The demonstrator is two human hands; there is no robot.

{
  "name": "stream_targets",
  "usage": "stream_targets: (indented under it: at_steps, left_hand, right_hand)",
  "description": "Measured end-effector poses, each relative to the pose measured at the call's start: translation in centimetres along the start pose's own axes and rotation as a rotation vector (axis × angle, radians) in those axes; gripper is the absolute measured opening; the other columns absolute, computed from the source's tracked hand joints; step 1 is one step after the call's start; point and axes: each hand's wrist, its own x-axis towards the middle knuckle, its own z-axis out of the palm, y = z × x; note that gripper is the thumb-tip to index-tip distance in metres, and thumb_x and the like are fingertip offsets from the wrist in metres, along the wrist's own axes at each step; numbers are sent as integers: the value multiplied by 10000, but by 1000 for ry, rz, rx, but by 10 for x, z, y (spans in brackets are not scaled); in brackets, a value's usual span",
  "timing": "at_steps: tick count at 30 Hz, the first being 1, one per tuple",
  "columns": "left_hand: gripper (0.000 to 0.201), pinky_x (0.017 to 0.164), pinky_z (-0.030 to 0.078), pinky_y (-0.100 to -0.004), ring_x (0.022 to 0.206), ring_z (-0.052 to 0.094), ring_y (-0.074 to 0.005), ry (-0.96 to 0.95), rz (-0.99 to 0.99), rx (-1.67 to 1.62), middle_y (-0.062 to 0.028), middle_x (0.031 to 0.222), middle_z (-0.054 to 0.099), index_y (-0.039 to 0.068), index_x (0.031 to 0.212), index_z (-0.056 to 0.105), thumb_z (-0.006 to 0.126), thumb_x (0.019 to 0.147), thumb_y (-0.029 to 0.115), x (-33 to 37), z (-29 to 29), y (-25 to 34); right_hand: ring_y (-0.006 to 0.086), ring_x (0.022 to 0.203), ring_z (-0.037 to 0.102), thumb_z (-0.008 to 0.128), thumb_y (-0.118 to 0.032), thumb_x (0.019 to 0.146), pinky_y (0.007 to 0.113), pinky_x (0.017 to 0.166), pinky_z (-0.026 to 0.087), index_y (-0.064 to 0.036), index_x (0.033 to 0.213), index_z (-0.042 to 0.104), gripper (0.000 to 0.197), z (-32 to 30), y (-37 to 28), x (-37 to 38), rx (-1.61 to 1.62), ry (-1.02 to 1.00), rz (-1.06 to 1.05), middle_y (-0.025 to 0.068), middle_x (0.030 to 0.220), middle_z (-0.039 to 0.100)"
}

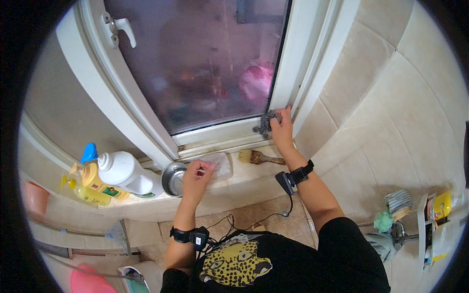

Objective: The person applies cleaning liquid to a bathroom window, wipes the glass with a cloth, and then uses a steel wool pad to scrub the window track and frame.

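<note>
My right hand (283, 128) presses a dark grey steel wool scrubber (264, 124) against the lower right corner of the white window frame (222, 141). My left hand (196, 178) hovers over the sill with its fingers drawn together. Something pinkish shows at its fingertips, too small to name. Beneath that hand lies a whitish, translucent flat piece (223, 166), partly covered by the fingers. Just left of it stands a metal bowl (173, 179). A brush with pale bristles and a worn brown handle (264, 158) rests on the sill between my hands.
A large white pump bottle (128, 172), a yellow bottle (97, 180) and a blue-topped one (90, 152) crowd the sill's left end. A window handle (126, 31) juts out at upper left. Tiled wall (361, 112) bounds the right. Cables (229, 222) hang between my wrists.
</note>
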Motion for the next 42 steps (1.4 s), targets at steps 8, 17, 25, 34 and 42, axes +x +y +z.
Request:
stream_targets:
  at_steps: [8, 17, 25, 34, 42]
  left_hand:
    - [147, 598, 401, -208, 668, 471, -77, 97, 39, -15, -6, 782, 519, 28, 797, 576, 685, 817, 125, -19, -15, -8]
    - [153, 605, 408, -219, 661, 476, -88, 34, 19, 13, -11, 796, 542, 35, 784, 567, 679, 818, 134, -13, 16, -3]
    - [155, 613, 415, -221, 690, 499, -90, 32, 71, -21, -20, 834, 555, 29, 806, 565, 671, 821, 141, -11, 25, -4]
    - [157, 594, 419, -222, 651, 499, -93, 111, 9, 92, -25, 787, 540, 31, 818, 575, 681, 819, 147, -32, -3, -3]
    - [146, 604, 425, -224, 674, 509, -93, 239, -22, 39, -27, 775, 541, 17, 791, 574, 683, 812, 112, -56, -36, -17]
  right_hand:
    - [388, 958, 487, 552, -100, 741, 425, 847, 396, -21, 880, 494, 170, 10, 14, 18, 21, 39, 62, 180, 941, 498]
    - [359, 964, 479, 536, -48, 736, 411, 847, 397, -21, 963, 462, 240, 69, -23, -20, 16, -125, -193, 214, 1042, 445]
    - [339, 688, 576, 546, -137, 795, 433, 652, 457, -53, 1014, 448, 254, 29, -40, 4, 44, -298, 24, 189, 765, 567]
    - [340, 806, 606, 643, -90, 726, 429, 773, 481, -90, 962, 690, 241, 8, 61, 20, -718, -624, -287, 187, 819, 628]
    - [334, 748, 593, 550, -180, 770, 463, 688, 481, -74, 762, 652, 148, 141, 11, -35, -558, -725, -531, 145, 794, 619]
